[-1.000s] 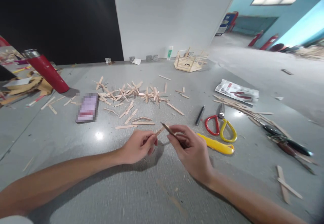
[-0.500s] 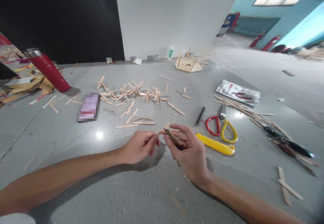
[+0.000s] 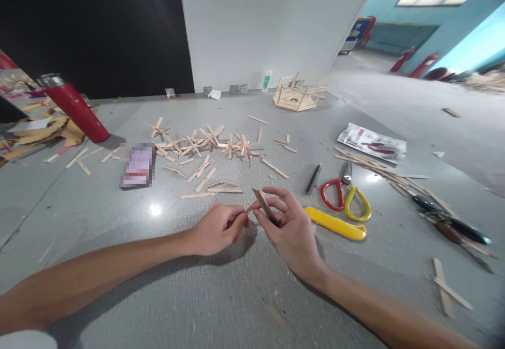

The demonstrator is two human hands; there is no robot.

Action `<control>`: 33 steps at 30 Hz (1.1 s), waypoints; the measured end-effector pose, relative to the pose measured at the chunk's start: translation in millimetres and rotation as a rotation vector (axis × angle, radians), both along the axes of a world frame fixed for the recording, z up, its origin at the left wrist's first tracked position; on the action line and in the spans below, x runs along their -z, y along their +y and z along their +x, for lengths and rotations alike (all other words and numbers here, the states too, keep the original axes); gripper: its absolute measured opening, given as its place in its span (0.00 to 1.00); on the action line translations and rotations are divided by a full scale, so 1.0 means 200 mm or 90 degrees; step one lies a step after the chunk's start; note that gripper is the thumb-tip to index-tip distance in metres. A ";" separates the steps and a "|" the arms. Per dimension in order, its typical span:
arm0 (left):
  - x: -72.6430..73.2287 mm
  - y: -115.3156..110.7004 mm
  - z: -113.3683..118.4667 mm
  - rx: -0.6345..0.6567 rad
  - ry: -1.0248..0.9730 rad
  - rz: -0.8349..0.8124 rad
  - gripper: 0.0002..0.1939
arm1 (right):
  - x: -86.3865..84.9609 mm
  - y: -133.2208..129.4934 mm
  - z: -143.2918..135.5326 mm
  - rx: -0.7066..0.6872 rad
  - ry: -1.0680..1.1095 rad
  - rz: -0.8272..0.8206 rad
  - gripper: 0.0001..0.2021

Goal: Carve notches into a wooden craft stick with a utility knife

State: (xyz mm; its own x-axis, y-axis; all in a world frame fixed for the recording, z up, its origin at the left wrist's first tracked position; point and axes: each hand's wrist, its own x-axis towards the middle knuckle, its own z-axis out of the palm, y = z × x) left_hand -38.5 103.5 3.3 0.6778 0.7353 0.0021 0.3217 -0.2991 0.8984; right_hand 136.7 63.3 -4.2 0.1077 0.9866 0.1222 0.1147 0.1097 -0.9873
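My left hand [image 3: 223,228] pinches a thin wooden stick [image 3: 249,209] between thumb and fingertips. Just to its right, my right hand [image 3: 294,230] is closed around a bare knife blade [image 3: 263,201] whose slanted tip points up and left. The two hands' fingertips almost meet over the grey table [image 3: 221,291]. Beside my right hand lies a yellow utility knife [image 3: 335,223]. Wire cutters [image 3: 346,191] with one red and one yellow handle are behind it, next to a dark pen-like rod [image 3: 313,179].
Wooden stick pieces [image 3: 213,141] lie scattered beyond my hands. A red flask [image 3: 77,109] and a phone [image 3: 138,166] are at left. At the back stands a stick-built frame [image 3: 298,99] near a glue tube [image 3: 266,80]. Right are a white packet [image 3: 371,142] and dark-handled tools [image 3: 450,220].
The blade in my right hand has tilted more upright and its tip has risen slightly. My left hand stays in nearly the same place, still pinching the stick.
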 end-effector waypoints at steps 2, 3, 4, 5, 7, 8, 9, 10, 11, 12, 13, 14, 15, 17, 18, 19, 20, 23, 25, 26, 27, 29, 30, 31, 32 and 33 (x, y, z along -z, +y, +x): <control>0.00 0.00 0.00 0.002 0.006 0.004 0.21 | 0.00 0.00 0.00 0.003 -0.014 -0.005 0.20; 0.00 0.00 0.00 0.002 0.006 0.004 0.21 | 0.00 0.00 0.00 0.001 -0.018 -0.008 0.19; 0.00 0.00 0.00 0.001 0.003 0.002 0.21 | -0.01 0.00 -0.01 -0.008 -0.019 -0.014 0.19; 0.00 0.00 0.00 -0.001 -0.002 0.002 0.21 | -0.01 0.00 -0.01 -0.022 -0.016 -0.022 0.19; -0.01 0.01 0.00 -0.008 -0.012 0.001 0.22 | 0.00 0.00 -0.01 -0.047 -0.006 -0.032 0.19; -0.01 0.01 0.00 -0.012 -0.015 -0.001 0.22 | 0.00 0.00 -0.01 -0.048 -0.002 -0.028 0.20; -0.01 0.01 0.00 -0.015 -0.015 -0.005 0.22 | 0.00 0.00 -0.01 -0.034 -0.001 -0.019 0.20; -0.01 0.01 0.00 -0.017 -0.013 -0.012 0.22 | 0.00 0.00 -0.01 -0.010 -0.003 -0.008 0.20; -0.01 0.01 0.00 -0.018 -0.011 -0.021 0.21 | 0.00 0.01 -0.01 0.017 -0.004 0.003 0.20; -0.01 0.01 0.00 -0.018 -0.010 -0.030 0.21 | 0.01 0.01 0.00 0.039 -0.004 0.009 0.20; -0.01 0.01 0.00 -0.018 -0.011 -0.035 0.21 | 0.01 0.01 0.00 0.052 -0.004 0.010 0.21; -0.01 0.01 0.00 -0.018 -0.013 -0.039 0.21 | 0.01 0.01 0.00 0.057 -0.004 0.010 0.21; 0.00 0.01 0.00 -0.017 -0.016 -0.040 0.21 | 0.02 0.01 0.00 0.055 -0.004 0.010 0.22; 0.00 0.01 0.00 -0.016 -0.022 -0.036 0.21 | 0.03 0.01 0.00 0.046 -0.006 0.017 0.23; 0.00 0.01 0.01 -0.014 -0.021 -0.031 0.21 | 0.03 0.00 -0.01 0.044 -0.009 0.021 0.24; 0.00 0.01 0.01 -0.011 -0.017 -0.026 0.21 | 0.04 0.00 -0.01 0.042 -0.013 0.024 0.24; 0.00 0.01 0.01 -0.007 -0.011 -0.019 0.21 | 0.04 0.00 -0.01 0.040 -0.017 0.025 0.25; 0.00 0.00 0.01 0.008 0.017 0.005 0.19 | 0.04 -0.01 -0.02 0.041 -0.029 0.028 0.25; -0.01 0.00 0.01 0.014 0.030 0.029 0.16 | 0.04 -0.01 -0.02 0.038 -0.036 0.036 0.24; 0.00 0.00 0.01 0.016 0.033 0.040 0.15 | 0.04 -0.01 -0.02 0.032 -0.042 0.040 0.24; 0.00 0.00 0.01 0.019 0.031 0.046 0.15 | 0.04 -0.01 -0.02 0.027 -0.050 0.046 0.23; 0.00 0.00 0.01 0.026 0.024 0.050 0.15 | 0.04 -0.02 -0.01 0.021 -0.072 0.061 0.22; 0.01 0.00 0.01 0.029 0.019 0.052 0.16 | 0.05 -0.02 -0.01 0.021 -0.082 0.069 0.22; 0.01 0.00 0.01 0.029 0.014 0.057 0.17 | 0.05 -0.02 -0.01 0.021 -0.091 0.074 0.22; 0.02 0.00 0.01 0.028 0.011 0.065 0.18 | 0.06 -0.02 -0.01 0.021 -0.094 0.077 0.23; 0.02 0.00 0.01 0.027 0.011 0.073 0.19 | 0.06 -0.02 -0.01 0.020 -0.095 0.079 0.24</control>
State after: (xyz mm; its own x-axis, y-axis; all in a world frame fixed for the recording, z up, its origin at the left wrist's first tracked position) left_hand -37.3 104.1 -0.4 0.7088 0.7016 0.0727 0.3214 -0.4130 0.8521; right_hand 134.8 58.4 -16.0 0.1093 0.9596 0.2593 0.2641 0.2234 -0.9383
